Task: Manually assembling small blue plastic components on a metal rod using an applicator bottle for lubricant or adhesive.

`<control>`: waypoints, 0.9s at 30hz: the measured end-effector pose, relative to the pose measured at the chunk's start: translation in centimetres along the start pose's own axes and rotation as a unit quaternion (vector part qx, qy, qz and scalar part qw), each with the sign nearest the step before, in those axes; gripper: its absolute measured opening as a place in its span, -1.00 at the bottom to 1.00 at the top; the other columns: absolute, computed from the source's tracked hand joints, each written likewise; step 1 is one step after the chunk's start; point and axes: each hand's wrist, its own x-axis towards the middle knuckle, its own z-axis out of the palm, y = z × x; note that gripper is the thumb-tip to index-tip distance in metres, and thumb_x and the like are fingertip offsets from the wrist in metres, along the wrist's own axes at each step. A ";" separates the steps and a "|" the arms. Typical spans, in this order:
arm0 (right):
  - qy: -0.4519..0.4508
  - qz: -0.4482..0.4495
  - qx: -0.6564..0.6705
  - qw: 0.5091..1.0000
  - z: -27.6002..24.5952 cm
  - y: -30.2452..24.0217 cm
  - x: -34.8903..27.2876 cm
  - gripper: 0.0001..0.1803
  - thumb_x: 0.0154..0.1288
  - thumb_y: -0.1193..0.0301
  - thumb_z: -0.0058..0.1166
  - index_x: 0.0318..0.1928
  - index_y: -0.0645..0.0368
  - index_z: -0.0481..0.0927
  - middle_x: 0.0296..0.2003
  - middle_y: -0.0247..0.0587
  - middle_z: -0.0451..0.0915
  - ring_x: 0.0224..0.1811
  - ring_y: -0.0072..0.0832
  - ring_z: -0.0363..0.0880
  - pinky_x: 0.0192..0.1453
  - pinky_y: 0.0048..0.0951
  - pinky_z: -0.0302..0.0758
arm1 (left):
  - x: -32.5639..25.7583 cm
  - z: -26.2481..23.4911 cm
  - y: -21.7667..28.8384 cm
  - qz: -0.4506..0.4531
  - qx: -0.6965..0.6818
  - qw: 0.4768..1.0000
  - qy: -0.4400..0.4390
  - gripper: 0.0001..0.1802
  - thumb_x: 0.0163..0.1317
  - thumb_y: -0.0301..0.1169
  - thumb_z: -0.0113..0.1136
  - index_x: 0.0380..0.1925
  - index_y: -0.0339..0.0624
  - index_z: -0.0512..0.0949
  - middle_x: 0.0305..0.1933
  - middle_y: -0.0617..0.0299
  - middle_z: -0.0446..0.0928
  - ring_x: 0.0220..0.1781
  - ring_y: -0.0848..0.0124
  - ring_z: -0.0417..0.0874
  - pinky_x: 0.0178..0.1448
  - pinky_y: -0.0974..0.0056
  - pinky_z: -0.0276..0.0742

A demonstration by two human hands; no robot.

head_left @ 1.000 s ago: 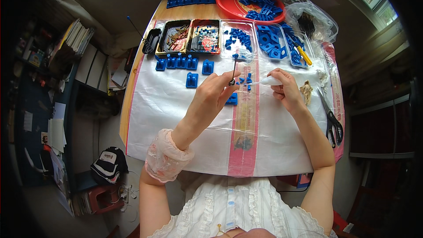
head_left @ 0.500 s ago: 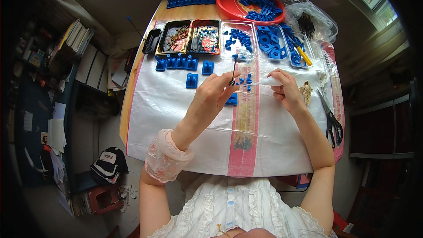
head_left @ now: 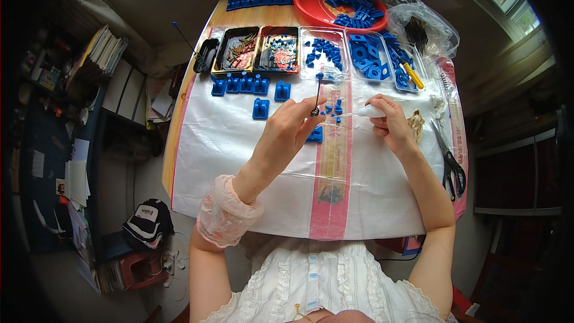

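Observation:
My left hand pinches a black coil spring at the near end of a thin dark rod that rises to a small blue tip. Closed around a small white squeeze bottle is my right hand. Its thin nozzle points left toward the spring; whether they touch I cannot tell. Small blue plastic pieces lie on the sheet between the hands. Just below my left fingers sits a blue bracket, partly hidden. More blue brackets stand left of it, one alone and others in a row.
Trays of screws, small metal parts and blue pieces line the back. Behind them are a red basin and a blue rack with upright springs. Black scissors and a yellow-handled tool lie right.
The white bottle in my right hand has tilted and shifted slightly right, away from the spring. My left hand and the spring stay in place.

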 end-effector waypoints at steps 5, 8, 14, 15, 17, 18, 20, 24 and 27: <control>0.032 -0.003 0.034 0.999 0.6 -1.6 -0.7 -0.86 0.48 0.29 0.14 -0.19 0.08 0.61 -0.56 -0.63 0.30 -0.64 -0.83 0.03 -0.60 -0.66 -0.06 | -0.1 -0.1 0.0 0.004 -0.003 1.000 0.004 -0.62 0.35 -0.53 0.37 0.16 -0.15 0.63 -0.42 0.19 0.52 -0.43 0.41 0.49 -0.32 0.29 0.47; 0.037 -0.032 0.058 0.997 -1.0 -2.9 -0.9 -0.84 0.47 0.27 0.14 -0.15 0.08 0.62 -0.56 -0.63 0.30 -0.63 -0.82 0.04 -0.59 -0.64 -0.06 | 0.0 -0.1 0.1 0.009 0.000 1.000 0.006 -0.63 0.35 -0.53 0.37 0.15 -0.16 0.63 -0.43 0.19 0.51 -0.44 0.40 0.48 -0.33 0.28 0.46; 0.051 -0.126 0.178 0.974 -4.4 -6.5 -1.6 -0.78 0.50 0.27 0.18 -0.05 0.16 0.59 -0.56 -0.55 0.27 -0.61 -0.77 0.10 -0.58 -0.60 0.02 | 0.0 0.0 0.1 0.012 0.001 1.000 0.006 -0.63 0.34 -0.54 0.37 0.15 -0.17 0.62 -0.43 0.18 0.53 -0.44 0.40 0.49 -0.32 0.27 0.46; 0.063 -0.153 0.188 0.968 -4.8 -6.9 -1.9 -0.77 0.51 0.27 0.16 -0.02 0.17 0.58 -0.54 -0.53 0.27 -0.59 -0.77 0.11 -0.57 -0.60 0.04 | 0.0 0.0 -0.1 0.013 0.001 1.000 0.006 -0.63 0.34 -0.54 0.37 0.15 -0.17 0.62 -0.43 0.18 0.53 -0.44 0.40 0.49 -0.32 0.27 0.46; 0.074 -0.174 0.179 0.966 -5.3 -6.8 -3.4 -0.72 0.55 0.26 0.12 0.06 0.19 0.56 -0.48 -0.46 0.37 -0.56 -0.74 0.19 -0.52 -0.61 0.15 | 0.1 0.1 -0.1 0.013 0.001 1.000 0.005 -0.63 0.35 -0.54 0.37 0.15 -0.18 0.62 -0.42 0.17 0.54 -0.44 0.40 0.50 -0.32 0.27 0.47; 0.102 -0.177 0.172 0.964 -4.8 -6.7 -4.4 -0.71 0.56 0.26 0.12 0.08 0.19 0.55 -0.47 -0.45 0.39 -0.56 -0.73 0.21 -0.51 -0.62 0.18 | 0.0 0.1 -0.1 0.011 0.003 1.000 0.003 -0.63 0.35 -0.54 0.37 0.15 -0.18 0.62 -0.42 0.17 0.55 -0.43 0.40 0.51 -0.32 0.27 0.47; 0.105 -0.196 0.131 0.966 -4.8 -5.4 -7.2 -0.68 0.57 0.25 0.10 0.14 0.20 0.54 -0.39 -0.36 0.54 -0.51 -0.71 0.33 -0.44 -0.63 0.28 | 0.0 0.1 -0.1 0.011 0.002 1.000 0.003 -0.62 0.35 -0.54 0.37 0.16 -0.18 0.62 -0.42 0.17 0.55 -0.43 0.40 0.52 -0.31 0.28 0.47; 0.095 -0.211 0.029 0.972 -3.2 0.0 -12.6 -0.72 0.55 0.35 0.11 0.13 0.22 0.51 -0.26 -0.11 0.68 -0.41 -0.61 0.58 -0.37 -0.56 0.49 | -0.1 0.1 -0.1 0.013 0.004 1.000 0.005 -0.62 0.35 -0.53 0.37 0.17 -0.17 0.61 -0.42 0.17 0.55 -0.42 0.40 0.52 -0.31 0.29 0.49; 0.043 -0.183 -0.039 0.981 -1.8 3.3 -15.2 -0.77 0.48 0.51 0.14 0.08 0.27 0.50 -0.24 -0.08 0.68 -0.36 -0.56 0.64 -0.30 -0.51 0.58 | -0.1 -0.1 0.1 0.011 0.011 1.000 0.003 -0.61 0.35 -0.53 0.37 0.17 -0.17 0.62 -0.41 0.18 0.55 -0.42 0.41 0.53 -0.31 0.30 0.49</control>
